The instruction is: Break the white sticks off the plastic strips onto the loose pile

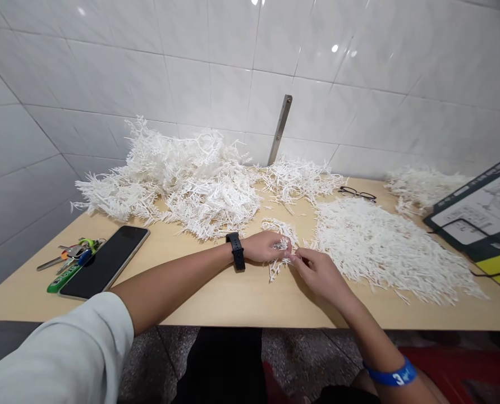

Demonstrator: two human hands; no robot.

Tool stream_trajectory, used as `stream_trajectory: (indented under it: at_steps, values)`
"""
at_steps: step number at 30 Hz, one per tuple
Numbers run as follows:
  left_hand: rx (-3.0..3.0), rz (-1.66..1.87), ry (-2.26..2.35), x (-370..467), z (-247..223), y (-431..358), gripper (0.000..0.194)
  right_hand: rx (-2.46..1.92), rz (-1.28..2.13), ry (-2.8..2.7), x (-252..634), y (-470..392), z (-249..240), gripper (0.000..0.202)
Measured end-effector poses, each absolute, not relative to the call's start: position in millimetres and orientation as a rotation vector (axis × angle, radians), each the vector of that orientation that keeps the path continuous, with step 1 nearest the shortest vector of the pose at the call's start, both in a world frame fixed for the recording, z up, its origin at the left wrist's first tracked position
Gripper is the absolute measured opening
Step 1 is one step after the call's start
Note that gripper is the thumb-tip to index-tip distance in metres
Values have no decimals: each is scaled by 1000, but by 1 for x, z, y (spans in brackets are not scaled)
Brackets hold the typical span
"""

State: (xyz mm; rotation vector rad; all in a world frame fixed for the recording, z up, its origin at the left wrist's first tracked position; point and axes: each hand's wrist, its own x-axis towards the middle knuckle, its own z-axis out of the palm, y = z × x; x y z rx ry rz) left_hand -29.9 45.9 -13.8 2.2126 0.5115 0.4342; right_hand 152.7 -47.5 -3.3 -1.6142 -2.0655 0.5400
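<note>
Left grip: your left hand (pixel 261 247) is holding a small bunch of branched white pieces (pixel 282 244), its fingers curling around them.
Right grip: your right hand (pixel 323 275) is meeting the left at the fingertips; whether it is pinching a piece you cannot tell at this size.
Held bunch: it is sitting just above the worktop (pixel 233 306), its strands hanging below your left fingers.
Tangled heap: a tall white heap (pixel 199 185) is standing behind your left hand.
Loose layer: short white bits (pixel 384 247) are spreading flat to the right of your right hand.
Left end: a phone (pixel 110 264) is lying beside keys (pixel 70 252).
Behind the layer: dark-framed glasses (pixel 358 193) are resting.
</note>
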Motion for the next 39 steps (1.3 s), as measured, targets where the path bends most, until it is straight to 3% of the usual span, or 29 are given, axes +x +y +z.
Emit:
stream_trajectory:
  at_steps: [9,15,18,21,26,28,34,39]
  values:
    - [2238,448,512,-30,-20,52,20,-1547,715,-2088,173,-69,15,40]
    - [2046,619,568,-30,-14,51,25,-1842,-109,-2166,220,-60,10,26]
    - [1903,736,666,-29,-11,46,21,-1822,-238,-2157,224,-56,0,36]
    - [1777,823,776,-28,-9,44,16,-1734,-115,-1885,202,-65,-6,46]
    - [1648,1074,895,-27,-9,43,12,-1417,870,-1409,158,-66,-20,34]
    - [1607,1098,887,-27,-9,43,13,-1339,1055,-1305,158,-49,-26,36]
    - [1726,962,855,-28,-7,39,15,-1430,838,-1323,200,6,-31,36]
    - [1841,895,829,-27,-10,38,18,-1434,719,-1417,201,3,-31,39]
